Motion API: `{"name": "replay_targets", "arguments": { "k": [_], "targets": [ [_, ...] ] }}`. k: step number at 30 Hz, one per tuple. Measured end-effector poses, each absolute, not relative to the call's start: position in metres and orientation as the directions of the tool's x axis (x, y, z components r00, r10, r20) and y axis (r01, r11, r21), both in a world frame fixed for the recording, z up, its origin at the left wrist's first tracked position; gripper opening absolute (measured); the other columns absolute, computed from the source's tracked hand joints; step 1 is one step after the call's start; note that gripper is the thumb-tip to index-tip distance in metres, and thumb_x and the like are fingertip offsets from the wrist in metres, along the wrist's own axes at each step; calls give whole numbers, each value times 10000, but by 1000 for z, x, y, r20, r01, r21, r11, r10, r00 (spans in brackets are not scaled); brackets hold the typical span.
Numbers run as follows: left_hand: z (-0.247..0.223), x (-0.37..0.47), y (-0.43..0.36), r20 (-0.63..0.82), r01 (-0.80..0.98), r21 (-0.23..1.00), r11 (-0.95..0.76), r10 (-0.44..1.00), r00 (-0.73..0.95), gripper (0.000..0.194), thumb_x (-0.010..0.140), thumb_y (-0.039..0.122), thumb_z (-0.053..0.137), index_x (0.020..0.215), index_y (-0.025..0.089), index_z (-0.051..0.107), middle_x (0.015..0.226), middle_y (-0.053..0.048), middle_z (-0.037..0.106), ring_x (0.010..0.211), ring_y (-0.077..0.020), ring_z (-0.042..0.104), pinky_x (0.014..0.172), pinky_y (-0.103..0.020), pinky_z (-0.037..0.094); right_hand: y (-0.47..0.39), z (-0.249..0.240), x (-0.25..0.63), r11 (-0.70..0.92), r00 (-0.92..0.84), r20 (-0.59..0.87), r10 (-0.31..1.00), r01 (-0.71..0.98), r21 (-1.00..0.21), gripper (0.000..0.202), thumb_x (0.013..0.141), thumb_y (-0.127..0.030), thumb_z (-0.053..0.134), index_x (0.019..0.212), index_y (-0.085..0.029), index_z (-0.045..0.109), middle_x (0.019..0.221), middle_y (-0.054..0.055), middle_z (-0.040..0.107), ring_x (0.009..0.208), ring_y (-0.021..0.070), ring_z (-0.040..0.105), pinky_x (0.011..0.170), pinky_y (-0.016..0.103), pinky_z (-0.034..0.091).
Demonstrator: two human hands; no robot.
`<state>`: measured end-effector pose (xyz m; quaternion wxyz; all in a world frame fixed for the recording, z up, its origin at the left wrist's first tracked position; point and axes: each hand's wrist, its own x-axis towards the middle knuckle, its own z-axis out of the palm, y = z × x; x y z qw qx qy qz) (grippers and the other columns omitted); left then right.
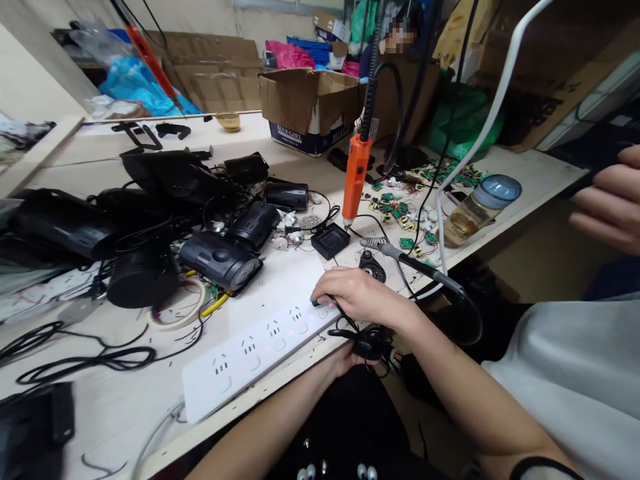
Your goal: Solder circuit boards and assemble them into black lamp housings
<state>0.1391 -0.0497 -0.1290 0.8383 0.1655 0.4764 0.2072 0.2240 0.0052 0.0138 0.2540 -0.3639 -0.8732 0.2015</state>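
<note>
A long white power strip (260,353) lies along the table's front edge, its switches glowing faintly red. At its far end my right hand (350,293) is closed on a small black plug (315,303), pressed against the last socket; whether it is fully in I cannot tell. A black cord (340,308) runs from under that hand. Below the table edge, my left hand (347,360) holds a dark bundle of black cord (370,343) from beneath; most of its fingers are hidden.
Black lamp-like housings (220,257) crowd the left side. A soldering iron (415,263), an orange electric screwdriver (356,177), green circuit boards (400,207) and a bottle (475,210) are on the right. Behind stands a cardboard box (310,110). Another person's hand (613,200) shows at right.
</note>
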Motion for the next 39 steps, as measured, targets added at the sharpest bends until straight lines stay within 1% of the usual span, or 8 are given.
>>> {"name": "replay_targets", "arguments": {
  "k": [4, 11, 16, 21, 26, 31, 35, 39],
  "targets": [
    [-131, 134, -43, -730, -77, 392, 917, 361, 581, 252, 937, 334, 589, 1072, 126, 634, 919, -40, 694, 721, -142, 673, 639, -304, 584, 9, 17, 221, 680, -659, 256, 707, 533, -504, 306, 810, 86, 505, 870, -135, 709, 853, 50, 720, 817, 152, 630, 793, 237, 468],
    [-131, 126, -39, -700, -106, 335, 936, 323, 637, 353, 931, 377, 586, 1209, 160, 575, 1152, -88, 627, 942, -204, 642, 800, -405, 562, 15, 15, 217, 654, -656, 206, 726, 566, -502, 184, 847, -6, 592, 897, -117, 729, 856, 65, 726, 818, 155, 639, 770, 231, 464],
    [-131, 126, -37, -698, -132, 286, 949, 300, 650, 375, 961, 432, 498, 1186, 144, 580, 1126, -115, 650, 967, -246, 659, 823, -475, 557, 15, 21, 212, 646, -671, 143, 728, 601, -470, 259, 829, 34, 552, 931, -111, 740, 909, 83, 738, 855, 175, 646, 809, 258, 460],
    [-134, 133, -39, -764, -109, 220, 969, 241, 598, 338, 1006, 348, 341, 1087, 136, 592, 939, -110, 691, 849, -258, 690, 741, -489, 577, 17, 24, 212, 676, -716, 109, 690, 583, -450, 267, 807, 55, 548, 888, -108, 743, 871, 81, 732, 838, 181, 628, 805, 271, 446],
    [-128, 141, -49, -805, -61, 156, 986, 163, 570, 378, 993, 396, 345, 1006, 131, 614, 863, -102, 695, 747, -246, 684, 692, -471, 581, 23, 20, 217, 664, -730, 84, 679, 562, -493, 231, 858, 10, 547, 897, -113, 738, 878, 68, 727, 829, 141, 624, 788, 221, 435],
    [-127, 148, -56, -829, -25, 83, 996, 83, 553, 395, 1006, 370, 316, 988, 117, 618, 817, -91, 681, 707, -216, 669, 698, -437, 568, 26, 16, 213, 676, -755, 33, 655, 566, -472, 262, 804, 46, 543, 805, -125, 742, 816, 60, 718, 773, 162, 610, 744, 251, 427],
    [-132, 149, -56, -832, -63, 48, 997, 75, 550, 373, 976, 462, 423, 1050, 148, 610, 882, -56, 680, 749, -183, 662, 753, -413, 556, 28, 15, 212, 670, -755, 17, 656, 572, -474, 282, 806, 47, 532, 859, -124, 751, 862, 73, 727, 812, 171, 620, 758, 256, 428],
    [-135, 147, -56, -824, -91, 19, 996, 67, 563, 358, 965, 430, 427, 1028, 136, 621, 909, -101, 700, 758, -217, 673, 727, -429, 561, 26, 17, 214, 638, -717, 21, 697, 606, -476, 287, 826, 22, 544, 956, -134, 746, 922, 81, 740, 846, 174, 639, 768, 256, 435]
  ]
}}
